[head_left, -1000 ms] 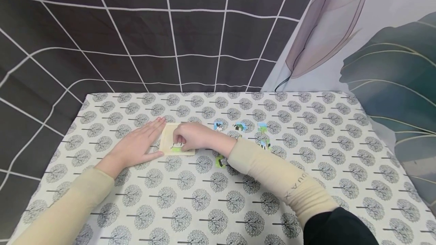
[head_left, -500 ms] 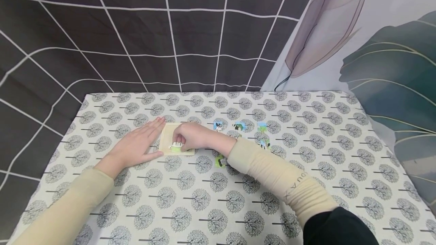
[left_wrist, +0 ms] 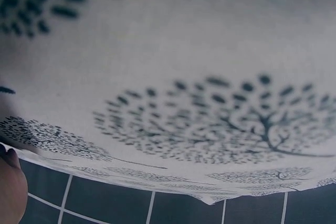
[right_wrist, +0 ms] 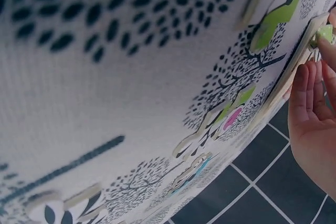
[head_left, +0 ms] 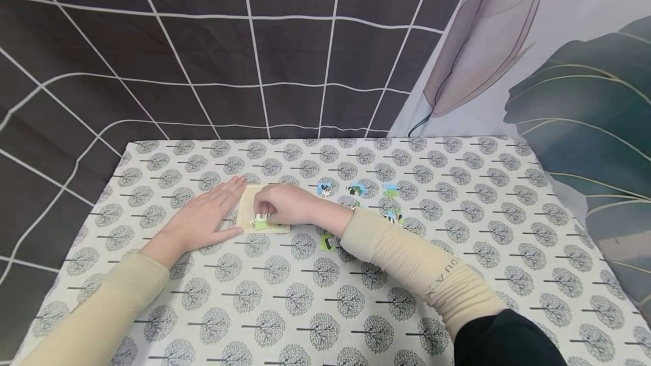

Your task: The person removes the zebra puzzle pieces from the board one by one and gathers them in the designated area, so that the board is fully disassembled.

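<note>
Wooden and thin, the green-printed puzzle piece (head_left: pixel 263 221), pinched by the right hand (head_left: pixel 285 203) over the pale square tray (head_left: pixel 246 208) near the counter's left edge, seems light, stiff, best held by its edges, while the left hand (head_left: pixel 205 219) lies flat, steadying the tray.

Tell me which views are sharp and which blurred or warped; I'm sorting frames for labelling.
Head view: evenly lit, sharp, but wide-angle bending curves the backdrop grid. Left wrist view: tablecloth too close, soft and blurred. Right wrist view: near cloth blurred, puzzle pieces and right hand somewhat clearer.
</note>
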{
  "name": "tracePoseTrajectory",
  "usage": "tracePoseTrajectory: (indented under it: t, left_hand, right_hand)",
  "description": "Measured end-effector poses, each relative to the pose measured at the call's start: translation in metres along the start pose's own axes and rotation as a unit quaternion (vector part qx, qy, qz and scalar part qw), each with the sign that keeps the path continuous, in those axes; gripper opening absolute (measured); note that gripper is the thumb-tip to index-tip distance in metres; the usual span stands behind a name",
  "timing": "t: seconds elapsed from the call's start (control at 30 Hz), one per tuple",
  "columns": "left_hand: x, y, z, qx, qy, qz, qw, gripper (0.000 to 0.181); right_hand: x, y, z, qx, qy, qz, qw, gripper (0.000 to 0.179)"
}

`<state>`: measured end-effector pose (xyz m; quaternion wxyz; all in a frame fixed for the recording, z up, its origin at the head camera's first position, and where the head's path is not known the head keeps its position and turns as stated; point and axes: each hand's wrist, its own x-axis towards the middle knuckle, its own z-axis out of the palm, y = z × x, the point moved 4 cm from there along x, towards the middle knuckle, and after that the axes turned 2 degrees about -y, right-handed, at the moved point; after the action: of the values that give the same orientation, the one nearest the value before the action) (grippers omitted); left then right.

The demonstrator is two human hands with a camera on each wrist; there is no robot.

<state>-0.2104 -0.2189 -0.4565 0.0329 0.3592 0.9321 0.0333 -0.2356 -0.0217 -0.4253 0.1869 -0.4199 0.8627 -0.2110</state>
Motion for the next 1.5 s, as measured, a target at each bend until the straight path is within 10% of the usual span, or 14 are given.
tracePoseTrajectory:
  t: [0.33,0.77,1.1,1.5]
  left_hand:
    - [0.0,0.0,0.001,0.001,-0.004,0.0,1.0,0.097]
    - [0.0,-0.001,-0.001,0.002,-0.005,0.0,1.0,0.097]
    - [0.0,-0.001,0.002,0.0,-0.011,0.0,0.9999,0.097]
    - [0.0,-0.001,0.001,-0.002,-0.011,-0.002,0.9999,0.096]
  right_hand:
    - [-0.017,-0.007,-0.016,0.059,-0.004,-0.017,0.9981,0.013]
    - [-0.1,0.034,-0.051,0.1,0.012,-0.008,0.9949,0.01]
    - [-0.16,0.071,-0.035,0.118,-0.003,0.046,0.992,0.01]
    - [-0.18,0.085,-0.017,0.131,0.013,0.077,0.9883,0.011]
